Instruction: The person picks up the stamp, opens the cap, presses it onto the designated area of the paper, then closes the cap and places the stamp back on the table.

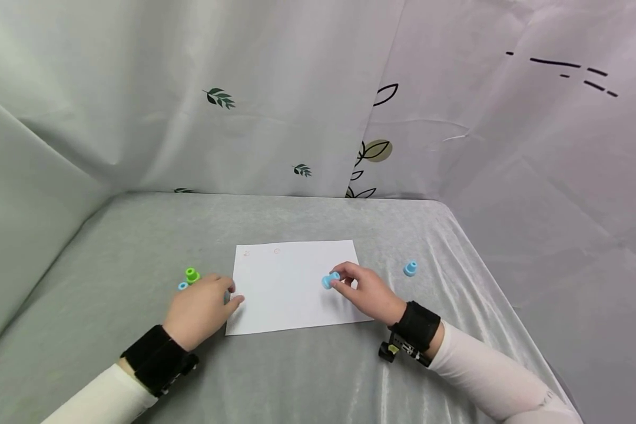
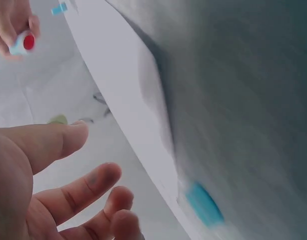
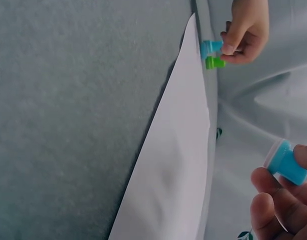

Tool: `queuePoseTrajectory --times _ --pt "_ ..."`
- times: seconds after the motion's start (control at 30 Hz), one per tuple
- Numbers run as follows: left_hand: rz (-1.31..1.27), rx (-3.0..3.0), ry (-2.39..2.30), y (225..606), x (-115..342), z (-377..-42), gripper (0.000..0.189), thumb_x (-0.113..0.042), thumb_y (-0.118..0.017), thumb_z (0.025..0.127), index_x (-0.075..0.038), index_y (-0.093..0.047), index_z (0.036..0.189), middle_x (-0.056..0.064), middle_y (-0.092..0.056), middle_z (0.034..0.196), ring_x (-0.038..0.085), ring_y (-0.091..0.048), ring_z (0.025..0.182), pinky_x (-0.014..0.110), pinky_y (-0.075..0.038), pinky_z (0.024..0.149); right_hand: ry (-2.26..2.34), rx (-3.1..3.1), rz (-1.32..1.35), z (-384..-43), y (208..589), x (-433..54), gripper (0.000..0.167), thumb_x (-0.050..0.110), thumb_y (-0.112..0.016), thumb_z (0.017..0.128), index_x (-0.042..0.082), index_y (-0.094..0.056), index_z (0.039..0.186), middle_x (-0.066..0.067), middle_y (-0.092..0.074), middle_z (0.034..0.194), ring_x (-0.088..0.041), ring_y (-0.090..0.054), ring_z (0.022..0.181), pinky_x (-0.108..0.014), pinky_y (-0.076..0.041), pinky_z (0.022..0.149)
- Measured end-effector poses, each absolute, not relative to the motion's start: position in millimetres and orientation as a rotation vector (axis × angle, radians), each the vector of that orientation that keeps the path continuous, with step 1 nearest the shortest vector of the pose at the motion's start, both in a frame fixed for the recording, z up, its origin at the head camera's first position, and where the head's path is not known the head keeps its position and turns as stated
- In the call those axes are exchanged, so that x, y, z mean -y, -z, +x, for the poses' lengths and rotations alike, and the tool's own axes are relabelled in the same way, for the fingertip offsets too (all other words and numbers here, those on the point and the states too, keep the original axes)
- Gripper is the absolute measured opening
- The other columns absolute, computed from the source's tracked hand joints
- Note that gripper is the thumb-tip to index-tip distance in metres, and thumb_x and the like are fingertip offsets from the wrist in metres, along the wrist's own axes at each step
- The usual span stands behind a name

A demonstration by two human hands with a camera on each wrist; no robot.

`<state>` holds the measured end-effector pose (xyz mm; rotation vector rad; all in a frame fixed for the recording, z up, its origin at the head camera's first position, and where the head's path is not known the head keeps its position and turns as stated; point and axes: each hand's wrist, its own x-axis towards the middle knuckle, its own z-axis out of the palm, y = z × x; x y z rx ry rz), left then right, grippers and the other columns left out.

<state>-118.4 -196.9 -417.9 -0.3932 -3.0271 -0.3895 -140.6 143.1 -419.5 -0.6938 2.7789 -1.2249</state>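
Observation:
My right hand (image 1: 365,291) pinches a light blue toy stamp (image 1: 330,280) between thumb and fingers, above the right part of a white paper sheet (image 1: 291,288). In the left wrist view the round face of this stamp (image 2: 28,42) shows red. My left hand (image 1: 201,306) hovers by the sheet's left edge, thumb and fingers apart with nothing between them. Just beyond it stand a green stamp (image 1: 192,275) and a blue stamp (image 1: 182,285), the blue one partly hidden by the hand in the head view.
Another blue stamp (image 1: 410,268) stands to the right of the sheet. Two small faint reddish marks (image 1: 277,251) lie near the sheet's top left. Grey cloth (image 1: 297,377) covers the table, and pale patterned curtains (image 1: 275,118) hang behind and at both sides.

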Motion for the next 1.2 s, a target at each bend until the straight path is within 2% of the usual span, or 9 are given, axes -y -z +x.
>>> queuePoseTrajectory --times 0.2,0.43,0.73,0.97,1.2 --pt "-0.539 3.043 0.323 420 164 -127 0.033 -0.038 -0.075 0.086 -0.011 -0.071 0.105 0.005 -0.064 0.093 0.019 -0.061 0.074 0.035 -0.049 0.058 1.169 -2.806 -0.577 -156 422 -141 0.019 0.027 -0.064 0.099 0.016 -0.065 0.114 0.008 -0.065 0.093 -0.013 -0.057 0.086 -0.031 -0.047 0.070" --pt "-0.680 3.051 0.211 425 123 -134 0.043 -0.044 -0.074 0.086 -0.015 -0.069 0.117 0.007 -0.063 0.110 0.026 -0.060 0.091 0.040 -0.053 0.066 1.094 -2.824 -0.485 -187 427 -135 0.023 0.030 -0.063 0.099 0.015 -0.064 0.117 0.003 -0.065 0.098 -0.012 -0.058 0.082 -0.032 -0.046 0.069" --pt "-0.869 3.030 0.245 433 87 -140 0.044 -0.045 -0.073 0.086 -0.014 -0.068 0.117 0.008 -0.059 0.103 0.027 -0.054 0.087 0.042 -0.050 0.061 0.994 -2.870 -0.378 -227 433 -126 0.027 0.032 -0.062 0.099 0.013 -0.064 0.117 -0.001 -0.066 0.098 -0.014 -0.059 0.081 -0.030 -0.048 0.068" --pt "-0.882 3.034 0.198 440 79 -144 0.047 -0.048 -0.073 0.086 -0.018 -0.067 0.122 0.008 -0.059 0.106 0.027 -0.054 0.088 0.041 -0.049 0.060 1.004 -2.808 -0.344 -247 441 -105 0.032 0.032 -0.060 0.100 0.010 -0.062 0.122 -0.005 -0.066 0.102 -0.016 -0.061 0.078 -0.028 -0.050 0.064" --pt "-0.876 3.059 0.160 438 75 -145 0.047 -0.048 -0.072 0.086 -0.019 -0.068 0.122 0.009 -0.059 0.107 0.026 -0.054 0.089 0.041 -0.051 0.062 0.961 -2.830 -0.296 -256 443 -93 0.031 0.031 -0.059 0.101 0.010 -0.062 0.123 -0.005 -0.067 0.102 -0.016 -0.060 0.081 -0.029 -0.048 0.069"
